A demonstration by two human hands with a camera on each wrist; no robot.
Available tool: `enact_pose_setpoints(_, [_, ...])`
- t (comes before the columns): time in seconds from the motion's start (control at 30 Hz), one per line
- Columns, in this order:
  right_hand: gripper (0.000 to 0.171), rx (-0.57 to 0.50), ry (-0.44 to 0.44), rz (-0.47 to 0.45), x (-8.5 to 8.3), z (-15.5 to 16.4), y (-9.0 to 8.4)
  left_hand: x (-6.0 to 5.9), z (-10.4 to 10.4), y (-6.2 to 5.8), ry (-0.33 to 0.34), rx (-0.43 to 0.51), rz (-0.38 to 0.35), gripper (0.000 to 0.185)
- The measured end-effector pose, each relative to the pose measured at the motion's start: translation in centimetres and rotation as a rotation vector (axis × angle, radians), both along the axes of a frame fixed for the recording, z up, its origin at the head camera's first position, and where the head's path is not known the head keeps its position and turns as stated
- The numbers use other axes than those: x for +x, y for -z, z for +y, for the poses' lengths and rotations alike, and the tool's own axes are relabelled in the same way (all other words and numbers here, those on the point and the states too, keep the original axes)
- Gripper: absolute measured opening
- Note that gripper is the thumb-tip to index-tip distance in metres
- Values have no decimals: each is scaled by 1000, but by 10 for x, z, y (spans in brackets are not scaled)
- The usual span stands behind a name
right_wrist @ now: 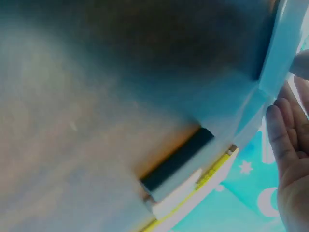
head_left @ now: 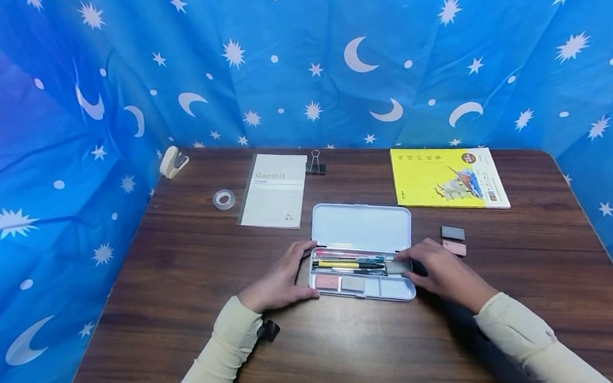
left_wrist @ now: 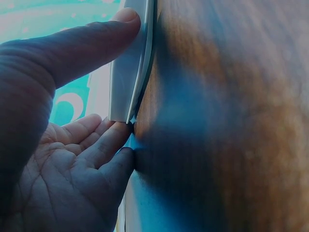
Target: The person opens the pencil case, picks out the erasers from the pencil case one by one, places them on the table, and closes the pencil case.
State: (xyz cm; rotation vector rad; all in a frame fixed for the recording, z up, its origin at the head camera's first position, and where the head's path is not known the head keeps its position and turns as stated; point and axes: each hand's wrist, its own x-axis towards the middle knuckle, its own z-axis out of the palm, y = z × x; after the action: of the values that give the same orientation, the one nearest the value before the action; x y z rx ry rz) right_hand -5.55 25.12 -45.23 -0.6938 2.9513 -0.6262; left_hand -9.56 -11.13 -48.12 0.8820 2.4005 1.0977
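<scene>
A white pencil case (head_left: 362, 223) lies with its lid raised at mid-table. My left hand (head_left: 277, 279) holds its left end, thumb at the front corner and fingertips at the back. In the left wrist view the thumb (left_wrist: 96, 48) lies straight against the case wall (left_wrist: 128, 72). At the right end, my right hand (head_left: 445, 268) pinches a grey eraser (head_left: 396, 267) in the back compartment between thumb and forefinger. Left of it lie a yellow-and-black pen (head_left: 346, 264) and several other pens. The front compartment holds a pink eraser (head_left: 327, 282) and a light grey one (head_left: 353, 284).
Right of the case sit a dark grey block (head_left: 452, 233) and a pink block (head_left: 454, 247). Behind are a yellow book (head_left: 433, 176), a white notebook (head_left: 274, 191) and a binder clip (head_left: 315, 166). A tape roll (head_left: 224, 199) and stapler (head_left: 173, 163) stand far left.
</scene>
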Motion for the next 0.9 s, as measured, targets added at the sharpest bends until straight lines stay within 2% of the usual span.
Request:
enact_pose_setpoints(0.1, [36,-73,0,39,2,6,5,1,0,1,-2,-4,-2,99])
enact_pose_setpoints(0.2, [39,-153,5,141,5,19,10,3,1,1,0,-8,-6,99])
enact_pose_setpoints(0.33, [43,-194,86,248,8,46,6,4,2,1,2,-8,-10,99])
enact_pose_setpoints(0.47, [40,-160,215,218,8,86,-2,3,1,1,-5,2,-6,99])
enact_pose_setpoints(0.63, [34,-75,319,157,7,134,1,2,0,2,-4,3,9,100])
enact_pose_setpoints(0.77, [33,-42,350,117,5,154,7,1,-1,2,-1,9,15,100])
enact_pose_setpoints(0.9, [32,-29,351,75,1,161,11,1,0,2,2,16,18,100])
